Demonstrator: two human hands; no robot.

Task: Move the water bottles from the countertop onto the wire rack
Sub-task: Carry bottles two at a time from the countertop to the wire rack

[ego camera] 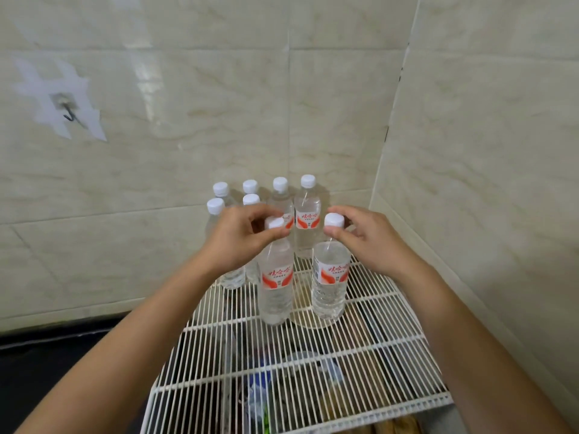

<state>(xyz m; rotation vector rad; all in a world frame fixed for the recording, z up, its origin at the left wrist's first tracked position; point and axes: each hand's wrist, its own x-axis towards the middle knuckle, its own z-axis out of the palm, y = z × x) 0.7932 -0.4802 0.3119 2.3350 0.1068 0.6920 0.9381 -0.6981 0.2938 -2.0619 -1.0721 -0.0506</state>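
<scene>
A white wire rack (313, 371) fills the lower middle of the head view, in a tiled corner. My left hand (241, 239) pinches the neck just under the white cap of a clear water bottle (275, 283) with a red-and-white label, standing upright on the rack. My right hand (369, 239) grips the cap of a second, shorter-looking bottle (330, 280) to its right, also upright on the wires. Behind them, several more capped bottles (308, 214) stand in rows at the back of the rack by the wall.
Tiled walls (470, 183) close in at the back and right. A small metal hook (67, 112) is stuck on the left wall. A dark countertop (47, 364) lies at the lower left. Assorted items show dimly beneath the rack wires.
</scene>
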